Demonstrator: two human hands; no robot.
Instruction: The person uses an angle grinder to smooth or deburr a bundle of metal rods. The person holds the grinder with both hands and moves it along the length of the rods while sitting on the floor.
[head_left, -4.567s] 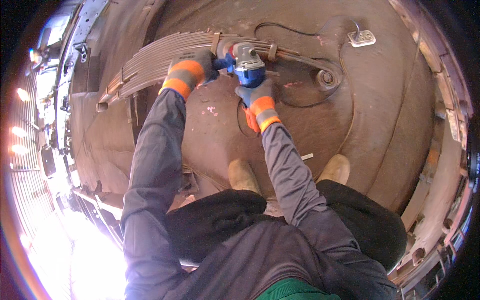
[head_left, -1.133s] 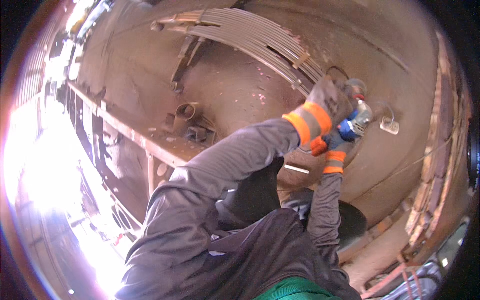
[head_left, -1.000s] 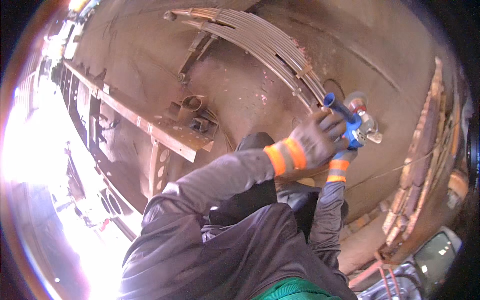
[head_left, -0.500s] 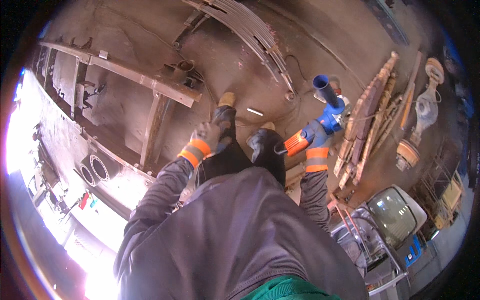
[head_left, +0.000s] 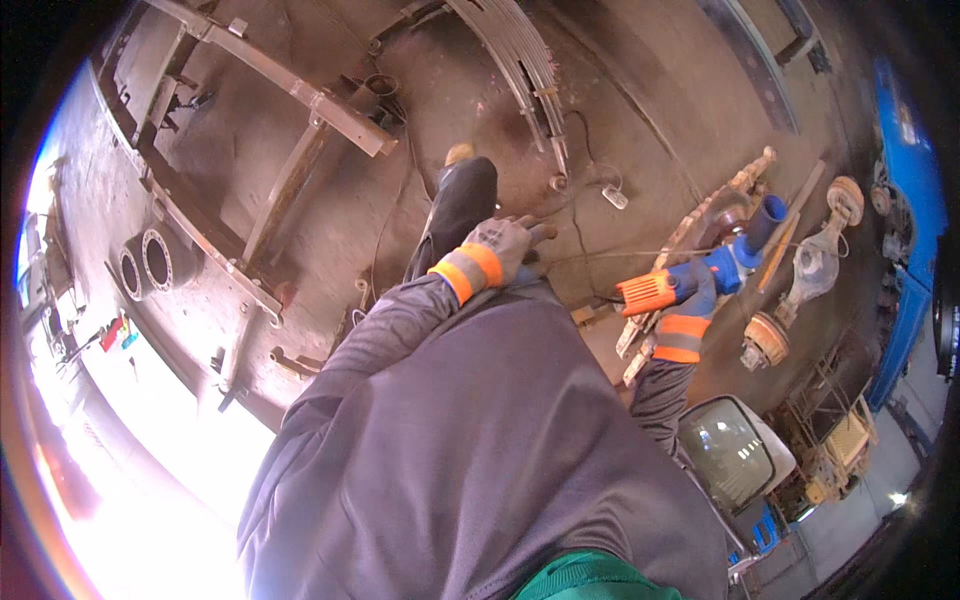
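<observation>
My right hand (head_left: 697,293), in a grey glove with an orange cuff, grips an angle grinder (head_left: 650,291) by its orange body. The tool has a blue head and a blue side handle pointing up and away; it is held out to my right, above long rusty bars on the floor. Part of its disc side is blurred or hidden. My left hand (head_left: 503,246), gloved the same way, lies over my lap beside my raised knee. Its fingers stretch to the right, and nothing shows in them.
A rusty steel frame (head_left: 335,112) stands at the far left, with two round flanges (head_left: 158,258) near it. Ahead lie a leaf spring pack (head_left: 515,65) and a small socket box (head_left: 615,197) with cables. An axle (head_left: 815,258), a blue panel (head_left: 905,290) and a mirror-like glass (head_left: 728,452) are on the right.
The grinder has moved right with my right hand, now over the long bars. My left hand has swung right across my lap. My view has turned, and the frame sits further left.
</observation>
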